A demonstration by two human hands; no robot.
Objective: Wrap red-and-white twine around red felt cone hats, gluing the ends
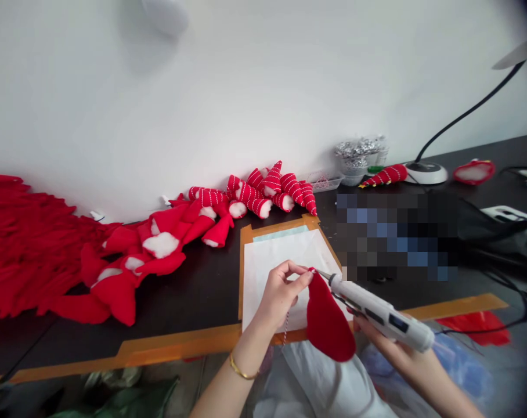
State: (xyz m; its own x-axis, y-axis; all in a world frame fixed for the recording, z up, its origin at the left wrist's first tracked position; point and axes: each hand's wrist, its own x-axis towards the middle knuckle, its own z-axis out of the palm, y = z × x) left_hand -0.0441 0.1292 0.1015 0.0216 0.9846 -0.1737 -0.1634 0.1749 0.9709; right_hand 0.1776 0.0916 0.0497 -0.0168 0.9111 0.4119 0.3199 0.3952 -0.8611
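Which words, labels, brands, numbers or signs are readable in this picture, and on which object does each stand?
None can be read.
Dark panel on the glue gun: any marking is too small and blurred.
Pixelated patch: whatever lies there is hidden.

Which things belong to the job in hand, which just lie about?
In use:
red fabric piece, in left hand
white nozzled tool, in right hand
striped string

Likely just lying about:
desk lamp
silver tinsel
striped red cones
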